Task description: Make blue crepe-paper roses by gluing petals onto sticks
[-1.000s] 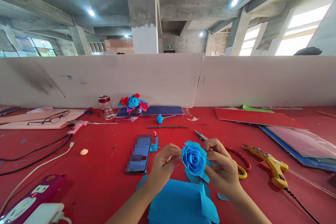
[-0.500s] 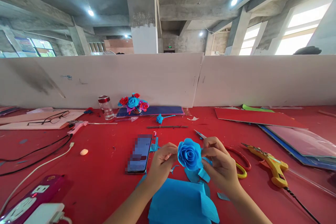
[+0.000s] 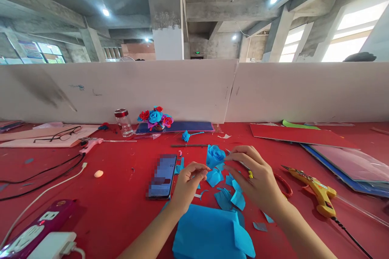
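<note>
A blue paper rose (image 3: 215, 154) lies on the red table (image 3: 115, 194), just beyond my hands. My right hand (image 3: 258, 180) hovers over the scissors (image 3: 284, 188), fingers stretched left toward the rose and holding nothing. My left hand (image 3: 187, 186) is curled in a pinch, its fingertips beside a loose blue petal (image 3: 214, 177); I cannot see whether it grips the petal. More cut petals (image 3: 234, 196) lie between my hands. A blue foam sheet (image 3: 209, 234) lies under my wrists.
A phone (image 3: 162, 176) lies left of my left hand. A yellow glue gun (image 3: 319, 192) and stacked sheets (image 3: 343, 162) are on the right. A power strip (image 3: 36, 226) with cables is at front left. A flower bouquet (image 3: 154, 118), jar (image 3: 123, 122) and glasses (image 3: 57, 134) stand along the white partition.
The rose, held up between both hands before, now lies on the table farther away. Both hands have let go; the right hand has opened and lowered over the scissors.
</note>
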`<state>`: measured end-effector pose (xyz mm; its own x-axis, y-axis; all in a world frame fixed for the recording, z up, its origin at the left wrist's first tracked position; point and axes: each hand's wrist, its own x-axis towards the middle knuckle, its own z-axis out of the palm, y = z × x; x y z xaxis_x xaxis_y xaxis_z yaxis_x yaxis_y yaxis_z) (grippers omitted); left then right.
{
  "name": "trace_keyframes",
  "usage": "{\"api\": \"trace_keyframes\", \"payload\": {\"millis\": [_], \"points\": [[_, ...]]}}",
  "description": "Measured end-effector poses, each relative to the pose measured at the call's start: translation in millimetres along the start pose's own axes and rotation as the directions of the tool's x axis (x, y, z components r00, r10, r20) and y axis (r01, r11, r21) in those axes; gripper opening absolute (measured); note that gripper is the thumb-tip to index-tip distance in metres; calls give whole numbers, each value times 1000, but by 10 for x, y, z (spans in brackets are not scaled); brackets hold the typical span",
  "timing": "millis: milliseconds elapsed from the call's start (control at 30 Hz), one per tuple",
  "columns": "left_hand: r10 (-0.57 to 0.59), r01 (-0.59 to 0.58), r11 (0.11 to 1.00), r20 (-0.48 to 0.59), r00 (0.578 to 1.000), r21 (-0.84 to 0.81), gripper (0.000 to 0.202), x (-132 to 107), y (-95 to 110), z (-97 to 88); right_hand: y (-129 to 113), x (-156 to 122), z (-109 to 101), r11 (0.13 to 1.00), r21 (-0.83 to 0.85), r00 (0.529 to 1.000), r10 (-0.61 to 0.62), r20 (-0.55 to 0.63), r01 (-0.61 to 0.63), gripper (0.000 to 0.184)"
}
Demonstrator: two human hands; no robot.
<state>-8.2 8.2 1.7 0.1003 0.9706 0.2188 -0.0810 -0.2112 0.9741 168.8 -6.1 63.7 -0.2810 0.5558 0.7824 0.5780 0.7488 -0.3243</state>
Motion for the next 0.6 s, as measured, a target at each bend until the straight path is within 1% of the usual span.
{"api": "trace_keyframes", "payload": {"millis": [100, 200, 233, 333, 433, 500, 600], "points": [[4, -4, 1000, -6, 1000, 8, 18, 3, -30, -9, -13, 34, -32, 1000, -12, 998, -22, 56, 23, 6], [-3, 3, 1000, 9, 1000, 18, 18, 1, -28, -12, 5, 28, -45, 1000, -8, 996, 2, 93, -1, 4], [-9, 9, 1000, 16, 1000, 26, 18, -2, -17, -10, 14, 21, -47, 1000, -16, 995, 19, 95, -17, 2], [-21, 20, 999, 26, 999, 41, 18, -18, 41, 3, 31, 5, -51, 996, -56, 995, 68, 76, -64, 9], [-26, 25, 999, 16, 1000, 42, 18, -28, 92, 21, 24, 3, -59, 1000, -24, 995, 17, 101, -15, 5], [-26, 25, 999, 13, 1000, 36, 17, -28, 100, 30, 13, 3, -60, 1000, 2, 993, -16, 119, 16, 7], [-15, 15, 1000, 31, 999, 23, 16, -22, 80, 32, 8, -5, -55, 999, -37, 996, 29, 88, -26, 4]]}}
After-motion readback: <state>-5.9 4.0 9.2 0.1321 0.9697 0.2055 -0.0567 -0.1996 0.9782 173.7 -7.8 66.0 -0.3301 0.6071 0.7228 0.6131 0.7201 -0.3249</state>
